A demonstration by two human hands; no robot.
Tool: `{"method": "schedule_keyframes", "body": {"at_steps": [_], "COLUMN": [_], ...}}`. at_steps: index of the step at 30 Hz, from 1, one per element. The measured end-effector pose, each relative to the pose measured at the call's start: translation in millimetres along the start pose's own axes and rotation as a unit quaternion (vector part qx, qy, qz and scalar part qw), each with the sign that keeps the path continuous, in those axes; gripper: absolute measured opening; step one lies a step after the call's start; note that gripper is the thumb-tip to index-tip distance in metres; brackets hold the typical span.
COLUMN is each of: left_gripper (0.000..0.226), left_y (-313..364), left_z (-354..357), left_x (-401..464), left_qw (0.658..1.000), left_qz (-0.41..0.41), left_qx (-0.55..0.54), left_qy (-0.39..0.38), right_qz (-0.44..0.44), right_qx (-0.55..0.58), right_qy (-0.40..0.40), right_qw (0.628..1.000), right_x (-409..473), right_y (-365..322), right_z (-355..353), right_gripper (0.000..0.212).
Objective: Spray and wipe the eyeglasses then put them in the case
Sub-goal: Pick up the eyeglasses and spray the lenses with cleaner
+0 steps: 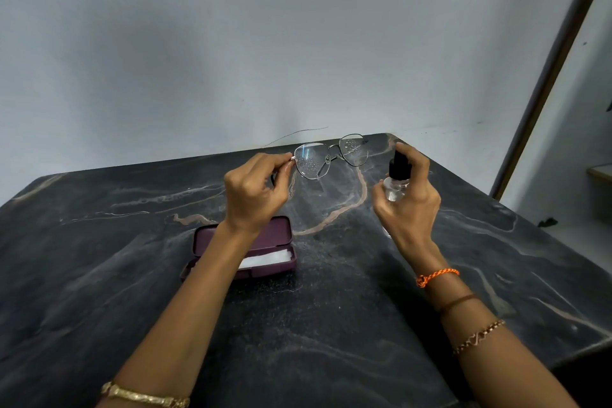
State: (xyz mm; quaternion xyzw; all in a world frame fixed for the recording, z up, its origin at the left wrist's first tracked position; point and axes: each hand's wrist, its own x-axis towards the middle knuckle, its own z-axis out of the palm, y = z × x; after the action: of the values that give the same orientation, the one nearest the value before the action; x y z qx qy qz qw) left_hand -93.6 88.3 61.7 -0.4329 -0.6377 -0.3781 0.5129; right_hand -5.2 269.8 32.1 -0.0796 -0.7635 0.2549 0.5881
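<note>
My left hand pinches the thin metal-framed eyeglasses by their left hinge and holds them up above the table. Droplets cover both lenses. My right hand grips a small clear spray bottle with a black nozzle, a finger resting on top, just right of the glasses. A maroon glasses case lies open on the table under my left forearm. A white cloth sits inside it.
The dark marbled table fills the lower view, with its far edge against a pale wall. The table's right edge drops off toward a door frame and a lighter floor area.
</note>
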Motion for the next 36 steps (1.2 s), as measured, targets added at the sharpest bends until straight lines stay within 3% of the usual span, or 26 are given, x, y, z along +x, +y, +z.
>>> {"method": "schedule_keyframes", "body": {"at_steps": [5,10,16,25,29,32,34,36], "left_gripper": [0.004,0.004,0.008,0.009,0.008,0.006,0.008,0.011], "left_y": [1,1,1,-2,-4,-12,-22,-33], "left_z": [-1,-8,-10,-23,-41,-58,-69,-79], "left_x": [-1,9,5,5,4,2,0,-4], "left_qw": [1.000,0.999,0.994,0.990,0.989,0.988,0.985,0.980], "left_qz": [-0.006,-0.040,-0.095,-0.123,-0.128,-0.135,-0.148,-0.168], "left_qx": [0.004,-0.004,-0.018,-0.006,0.011,0.013,0.005,-0.007], "left_qy": [-0.006,0.031,0.048,0.065,0.077,0.078,0.087,0.107], "right_qz": [0.014,0.077,0.083,0.100,0.014,-0.082,-0.127,-0.148], "right_qx": [0.014,0.088,0.110,0.105,0.057,0.071,0.078,0.066], "right_qy": [0.016,-0.029,-0.073,-0.078,-0.006,0.081,0.058,-0.037], "right_qw": [1.000,0.993,0.988,0.986,0.998,0.991,0.987,0.986], "right_x": [-7,-11,-29,-26,-23,-23,-26,-30], "right_y": [2,4,8,0,-12,-24,-39,-55], "right_z": [3,15,20,20,17,15,18,24], "right_gripper": [0.071,0.085,0.082,0.080,0.069,0.040,0.025,0.021]}}
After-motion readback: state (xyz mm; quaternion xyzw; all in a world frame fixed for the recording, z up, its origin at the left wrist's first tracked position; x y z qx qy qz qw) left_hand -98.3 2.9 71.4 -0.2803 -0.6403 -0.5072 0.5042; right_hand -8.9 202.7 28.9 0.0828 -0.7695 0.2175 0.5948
